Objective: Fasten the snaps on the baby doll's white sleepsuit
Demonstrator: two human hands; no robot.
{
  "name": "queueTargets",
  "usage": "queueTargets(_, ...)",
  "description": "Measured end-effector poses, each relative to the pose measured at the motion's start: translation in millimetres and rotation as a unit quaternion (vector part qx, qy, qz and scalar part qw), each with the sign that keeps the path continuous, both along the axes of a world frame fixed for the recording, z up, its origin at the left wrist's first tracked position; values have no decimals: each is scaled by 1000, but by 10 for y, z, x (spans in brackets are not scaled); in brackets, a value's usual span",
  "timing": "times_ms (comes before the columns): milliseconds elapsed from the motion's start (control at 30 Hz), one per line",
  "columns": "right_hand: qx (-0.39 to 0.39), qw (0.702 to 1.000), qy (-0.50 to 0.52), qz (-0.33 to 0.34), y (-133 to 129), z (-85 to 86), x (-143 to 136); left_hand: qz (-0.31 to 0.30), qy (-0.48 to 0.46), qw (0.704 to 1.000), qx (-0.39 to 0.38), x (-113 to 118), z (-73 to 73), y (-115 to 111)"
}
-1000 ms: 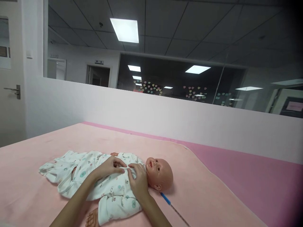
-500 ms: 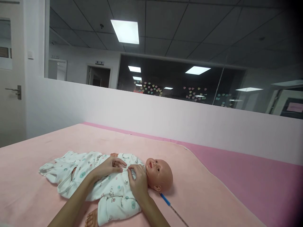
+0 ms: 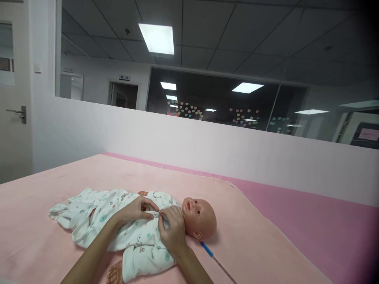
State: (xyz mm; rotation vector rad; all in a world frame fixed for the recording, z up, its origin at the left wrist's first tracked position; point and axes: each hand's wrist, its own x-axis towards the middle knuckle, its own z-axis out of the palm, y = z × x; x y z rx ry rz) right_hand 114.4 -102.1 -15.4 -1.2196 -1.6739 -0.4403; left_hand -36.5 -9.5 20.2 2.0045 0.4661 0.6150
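Note:
A baby doll (image 3: 205,219) lies on its back, its head to the right, in a white printed romper (image 3: 148,236). Over the doll's chest, my left hand (image 3: 134,210) rests on the cloth with thumb and index finger apart. That index fingertip is beside the fingertips of my right hand (image 3: 173,228). The right thumb and fingers pinch the romper's front just below the doll's neck. Whatever lies between those fingertips is too small to make out. One bare doll hand (image 3: 115,273) shows at the near sleeve's end, another (image 3: 143,193) on the far side.
A thin rod with a blue end (image 3: 207,249) lies beside the doll's head. Under everything is a pale pink cloth (image 3: 251,252), with a darker pink cover (image 3: 310,217) at right. A low white wall (image 3: 207,146) with a window rises behind; a door (image 3: 14,138) stands at left.
My left index finger has reached closer to the right fingertips, and the gap to its thumb has widened. My right hand has shifted slightly left. The doll lies as before.

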Motion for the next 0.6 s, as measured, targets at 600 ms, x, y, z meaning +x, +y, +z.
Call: queueTargets(600, -28, 999, -2, -19, 27, -3, -1, -1, -9, 1000, -2, 5, 38, -34)
